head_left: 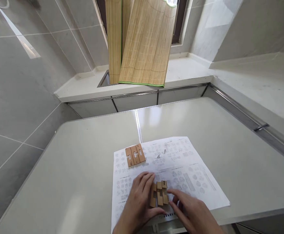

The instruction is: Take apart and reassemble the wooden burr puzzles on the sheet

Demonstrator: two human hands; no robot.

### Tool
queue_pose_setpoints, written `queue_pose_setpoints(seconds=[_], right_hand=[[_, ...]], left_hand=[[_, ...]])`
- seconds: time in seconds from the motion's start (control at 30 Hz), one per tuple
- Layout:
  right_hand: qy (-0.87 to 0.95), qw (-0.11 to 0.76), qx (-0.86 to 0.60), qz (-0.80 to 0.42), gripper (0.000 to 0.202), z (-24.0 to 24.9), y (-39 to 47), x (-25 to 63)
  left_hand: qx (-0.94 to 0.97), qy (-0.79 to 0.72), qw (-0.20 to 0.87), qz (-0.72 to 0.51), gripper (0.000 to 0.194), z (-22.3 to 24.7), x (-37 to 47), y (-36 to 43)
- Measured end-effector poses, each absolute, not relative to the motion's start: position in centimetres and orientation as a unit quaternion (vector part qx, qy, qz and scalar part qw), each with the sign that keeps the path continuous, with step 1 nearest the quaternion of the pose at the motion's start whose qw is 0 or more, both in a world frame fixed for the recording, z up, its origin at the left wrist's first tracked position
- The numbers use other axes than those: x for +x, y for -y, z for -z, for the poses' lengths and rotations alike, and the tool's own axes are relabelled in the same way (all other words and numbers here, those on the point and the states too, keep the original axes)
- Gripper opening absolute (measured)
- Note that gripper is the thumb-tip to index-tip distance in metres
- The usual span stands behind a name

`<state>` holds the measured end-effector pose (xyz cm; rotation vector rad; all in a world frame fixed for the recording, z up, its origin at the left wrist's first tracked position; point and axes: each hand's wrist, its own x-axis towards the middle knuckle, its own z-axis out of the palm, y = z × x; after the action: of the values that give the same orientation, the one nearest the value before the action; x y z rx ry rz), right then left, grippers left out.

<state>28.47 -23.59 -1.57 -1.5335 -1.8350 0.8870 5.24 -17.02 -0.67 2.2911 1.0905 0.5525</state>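
Note:
Several notched wooden puzzle pieces (160,196) stand side by side just above the printed paper sheet, one marked with a handwritten 3. Around their left side curves my left hand (139,198), its fingers along the far left edge and its thumb at the near side. My right hand (190,208) is at their right side, with index finger and thumb apart and their tips at or very near the rightmost piece. Whether those tips press on it I cannot tell. Beyond my left hand, flat wooden pieces with cut-out slots and handwritten numbers (135,155) lie together on the paper.
The printed paper sheet (178,156) lies on a pale table (90,156) with a seam down its middle. Past the table are a white counter (192,70) and a bamboo mat (146,48) hanging over its edge. Grey tiled wall (22,84) rises at left.

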Motion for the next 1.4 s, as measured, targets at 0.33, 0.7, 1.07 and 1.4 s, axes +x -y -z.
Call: queue_pose_setpoints(seconds=[0.33,0.7,1.07,1.4], right_hand=[[0.715,0.243,-0.570,-0.323,0.021,1.4,22.9,27.0],[0.623,0.380,-0.587,-0.350,0.024,-0.3,23.9,28.3],[0.561,0.449,-0.522,-0.459,0.030,0.9,23.5,25.8],[0.544,0.464,-0.524,-0.462,0.028,2.6,24.2,25.6]], left_hand=[[0.745,-0.461,0.423,-0.231,0.084,0.5,3.4,17.6],[0.582,-0.462,0.607,-0.283,0.088,0.7,4.4,19.0],[0.632,-0.467,0.556,-0.269,0.081,0.6,4.8,19.2],[0.624,-0.468,0.565,-0.268,0.079,-0.2,5.3,19.3]])
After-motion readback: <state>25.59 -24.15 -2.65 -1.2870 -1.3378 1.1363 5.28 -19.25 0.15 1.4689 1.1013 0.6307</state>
